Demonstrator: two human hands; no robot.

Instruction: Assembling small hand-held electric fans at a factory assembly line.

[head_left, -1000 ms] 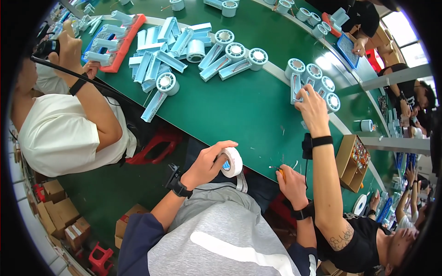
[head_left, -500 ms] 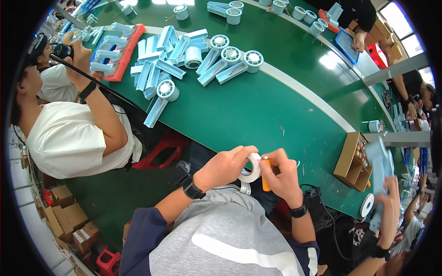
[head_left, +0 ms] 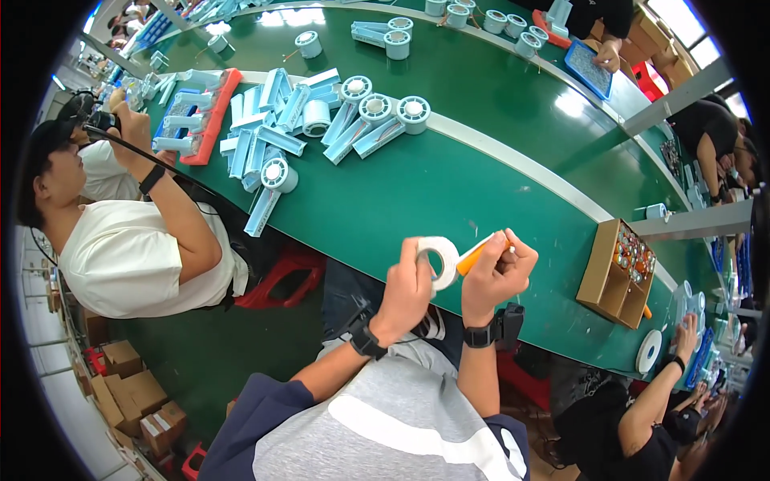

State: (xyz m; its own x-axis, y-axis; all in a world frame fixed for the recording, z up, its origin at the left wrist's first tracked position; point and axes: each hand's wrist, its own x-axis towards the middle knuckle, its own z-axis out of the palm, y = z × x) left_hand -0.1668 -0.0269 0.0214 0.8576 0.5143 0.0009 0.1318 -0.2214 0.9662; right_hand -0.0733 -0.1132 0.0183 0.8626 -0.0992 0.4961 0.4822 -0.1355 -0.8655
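My left hand (head_left: 406,290) grips a roll of white tape (head_left: 450,263) by its side, with the hole of the ring facing up toward me. My right hand (head_left: 497,279) is closed round a slim orange thing (head_left: 473,260), perhaps a handle; most of it is hidden by the fingers, so its kind does not show. A narrow white strip runs along the orange thing beside the roll, pinched near my right fingertips. Both hands are close together above the near edge of the green table (head_left: 361,224).
Light-blue fan-like parts with long troughs (head_left: 273,112) are heaped at the left, beside a red rack (head_left: 210,120). On the right stand a divided cardboard box (head_left: 603,272) of small metal parts and a white reel (head_left: 649,351). Co-workers sit on both sides; one holds a camera (head_left: 100,120).
Both hands have risen and moved forward over the table with the tape roll and the orange thing. The orange thing has tilted. A co-worker at the right has lowered a light-blue part.
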